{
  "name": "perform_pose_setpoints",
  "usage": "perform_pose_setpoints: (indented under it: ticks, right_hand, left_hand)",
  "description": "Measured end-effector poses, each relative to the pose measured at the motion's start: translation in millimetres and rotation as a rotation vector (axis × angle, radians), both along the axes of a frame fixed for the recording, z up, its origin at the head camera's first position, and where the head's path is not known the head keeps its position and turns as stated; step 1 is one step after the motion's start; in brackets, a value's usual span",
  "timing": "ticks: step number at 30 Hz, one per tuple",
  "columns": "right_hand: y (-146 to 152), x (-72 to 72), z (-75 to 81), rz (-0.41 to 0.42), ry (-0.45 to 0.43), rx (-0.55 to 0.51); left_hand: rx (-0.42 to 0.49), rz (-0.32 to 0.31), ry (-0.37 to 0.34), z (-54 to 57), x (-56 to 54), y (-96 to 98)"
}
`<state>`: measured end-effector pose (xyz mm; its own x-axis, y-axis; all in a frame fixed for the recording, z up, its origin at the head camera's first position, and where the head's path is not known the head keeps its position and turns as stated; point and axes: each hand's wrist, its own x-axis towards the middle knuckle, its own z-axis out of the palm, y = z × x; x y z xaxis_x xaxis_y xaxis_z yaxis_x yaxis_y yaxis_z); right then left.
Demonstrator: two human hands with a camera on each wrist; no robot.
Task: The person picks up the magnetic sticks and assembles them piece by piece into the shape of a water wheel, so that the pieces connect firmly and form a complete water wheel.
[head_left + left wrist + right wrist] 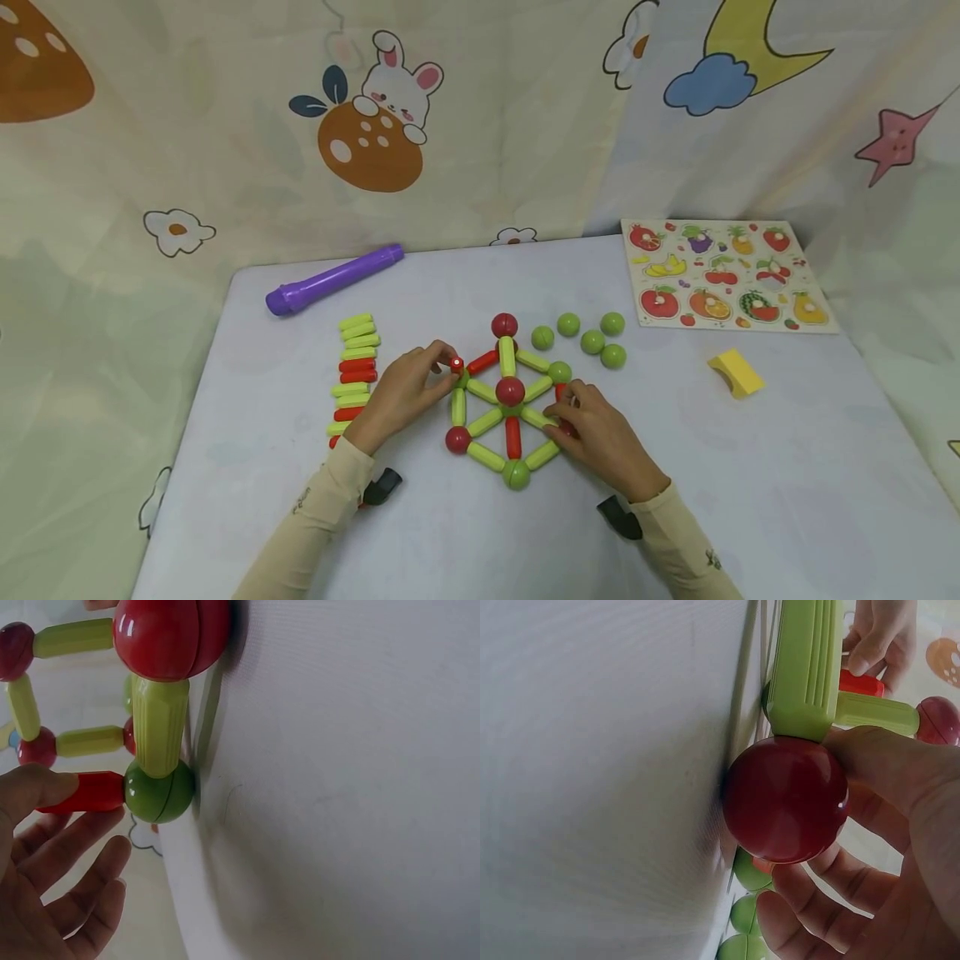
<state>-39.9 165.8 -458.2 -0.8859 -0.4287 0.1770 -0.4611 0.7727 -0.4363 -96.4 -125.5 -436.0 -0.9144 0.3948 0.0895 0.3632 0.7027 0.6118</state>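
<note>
A wheel-like figure of rods and balls lies on the table, with a green hub and yellow-green spokes (pixel 486 422) plus a red spoke (pixel 513 437). My left hand (pixel 411 385) pinches a red rod (pixel 94 792) between thumb and finger; it stands on a green ball (pixel 159 796) at the figure's left corner. At the right corner my right hand (pixel 600 433) holds a dark red ball (pixel 786 799), thumb by the rod joint, fingers round the far side. Raised rods carry red balls above the hub (pixel 510 391) and the far corner (pixel 504 325).
Loose yellow-green and red rods (pixel 350 389) form a column at left. Several green balls (pixel 592 342) lie beyond the figure. A purple tube (pixel 335 280) is at the back left, a fruit puzzle board (pixel 731 277) at the back right, and a yellow arched block (pixel 737 373) nearby.
</note>
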Motion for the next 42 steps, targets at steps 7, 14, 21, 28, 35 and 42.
perform_pose_setpoints:
  ticks: [7, 14, 21, 28, 35, 42]
  right_hand:
    - [0, -0.3, 1.0, -0.002, 0.001, 0.001]
    - [0, 0.2, 0.5, -0.005, -0.003, -0.001]
    - [-1, 2.1, -0.3, 0.000, 0.001, 0.002]
    - [0, 0.9, -0.2, -0.005, 0.014, 0.010]
    - [0, 0.4, -1.8, -0.005, -0.002, 0.003]
    - [0, 0.4, -0.9, -0.010, -0.001, 0.012]
  left_hand:
    - [-0.013, -0.014, -0.017, 2.5, 0.0, -5.0]
    - [-0.155, 0.121, -0.054, 17.2, -27.8, -62.0]
    - [-0.353, 0.213, -0.143, 6.6, -60.9, -120.3]
    - [-0.326, 0.224, -0.151, -1.0, -67.2, -127.8]
    - [-0.259, 0.257, -0.109, 2.5, -63.2, -122.9]
    - [-0.042, -0.039, 0.141, 49.1, -23.5, -58.5]
